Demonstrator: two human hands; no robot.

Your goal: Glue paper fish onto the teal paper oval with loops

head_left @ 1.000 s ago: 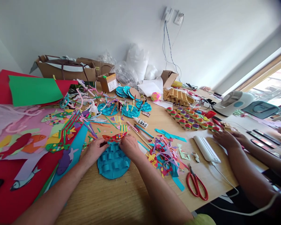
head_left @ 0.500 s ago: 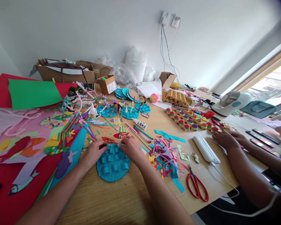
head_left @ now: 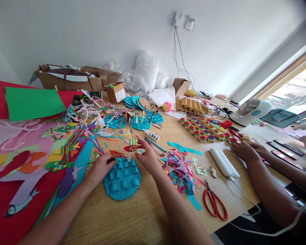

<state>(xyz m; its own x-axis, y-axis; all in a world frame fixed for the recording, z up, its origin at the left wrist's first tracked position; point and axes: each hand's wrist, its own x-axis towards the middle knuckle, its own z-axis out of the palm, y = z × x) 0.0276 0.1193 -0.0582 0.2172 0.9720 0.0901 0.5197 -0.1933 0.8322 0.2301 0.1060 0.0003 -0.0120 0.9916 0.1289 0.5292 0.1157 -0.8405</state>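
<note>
A round blue paper disc covered in curled paper loops lies on the table in front of me. My left hand is closed at its upper left edge, fingertips pinching the rim. Just off the upper right edge is my right hand, thumb and fingers apart with nothing seen between them. Near its fingertips lie a red spotted paper fish and a striped paper fish. An orange-red paper fish sits behind the disc, close to my left fingers. A small whitish bit shows at the disc's top edge.
Paper scraps and red-handled scissors lie to the right, with a white power bank-like device beyond. A glue bottle and pencils lie behind. Another person's hands work at far right. Coloured paper sheets cover the left.
My right hand has lifted off the disc's upper edge, moving up and right, and its fingers have spread. The left hand stays at the rim.
</note>
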